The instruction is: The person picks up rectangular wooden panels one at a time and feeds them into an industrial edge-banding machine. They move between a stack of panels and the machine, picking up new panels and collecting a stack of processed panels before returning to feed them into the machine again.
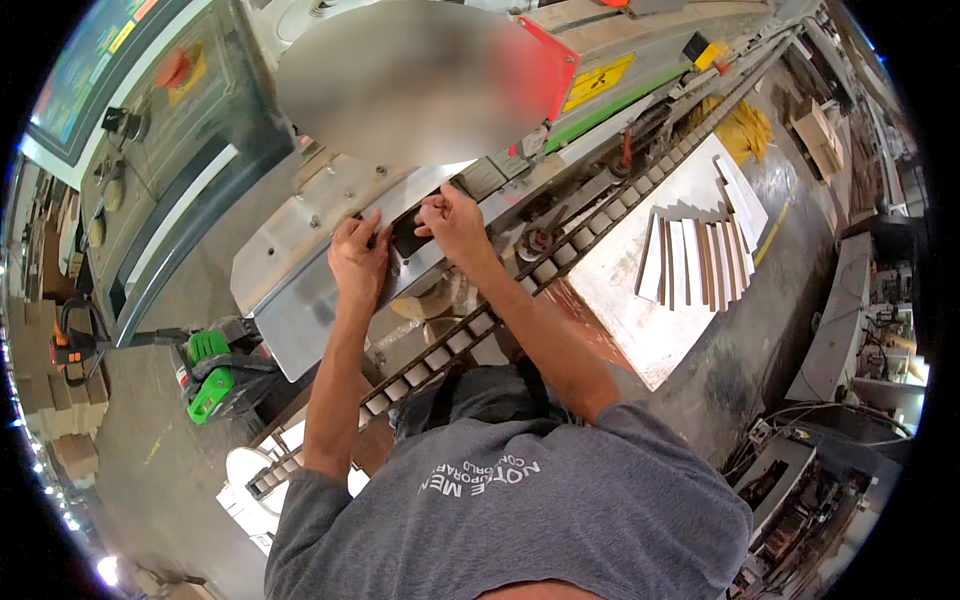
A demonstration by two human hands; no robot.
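Observation:
A narrow dark strip (409,243) lies at the front edge of the machine, between my two hands. My left hand (360,258) is closed at its left end, thumb and fingers pinched together. My right hand (452,222) is curled at the strip's right side, with bent fingers against it. My fingers partly cover the strip, so its full length and exact grip are hidden. Under my left hand runs a shiny metal guide plate (305,310) along the machine's edge. A large blurred patch hides the machine part beyond my hands.
A roller rail (450,347) crosses in front of my body. At right, several narrow strips (697,262) lie fanned on a white board (640,335). A control panel with a red button (173,68) stands at left, above a green-and-black tool (210,375). Yellow cloth (742,133) lies far right.

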